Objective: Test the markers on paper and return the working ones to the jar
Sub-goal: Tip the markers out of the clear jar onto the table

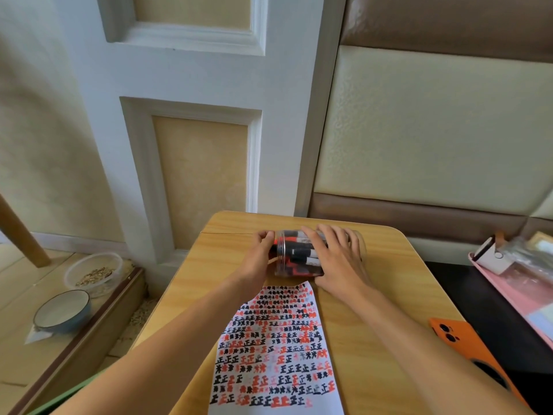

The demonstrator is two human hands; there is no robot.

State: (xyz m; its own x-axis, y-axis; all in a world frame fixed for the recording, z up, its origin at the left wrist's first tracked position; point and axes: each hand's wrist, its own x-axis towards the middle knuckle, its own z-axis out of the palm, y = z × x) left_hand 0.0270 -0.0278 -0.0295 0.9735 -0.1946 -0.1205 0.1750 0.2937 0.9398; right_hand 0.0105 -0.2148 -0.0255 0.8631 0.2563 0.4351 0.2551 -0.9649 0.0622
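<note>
A clear plastic jar (pixel 299 254) lies on its side toward the 12 o'clock end of the wooden table (pixel 383 295), its mouth pointing to 9 o'clock, with red and black markers (pixel 302 253) packed inside; how many there are cannot be counted through the plastic and the fingers. The right hand (pixel 336 259) lies over the top of the jar from the 3 o'clock side, fingers spread and bent round its wall, holding it down and hiding the jar's closed end. The left hand (pixel 260 256) is at the jar's mouth, at 9 o'clock of it, fingers curled at the rim; whether it pinches a marker or the rim itself is hard to make out, since the fingertips cover that spot. Just at 6 o'clock of the jar lies the paper (pixel 275 348), covered in rows of red and black test marks; its near edge is cut off by the frame, and its far edge runs close under the jar. At 4 o'clock, an orange phone (pixel 466 342) lies at the table's edge, partly covered by the right forearm. On the floor at 9 o'clock stand a clear tub (pixel 94 272) and a blue bowl (pixel 61 311).
</note>
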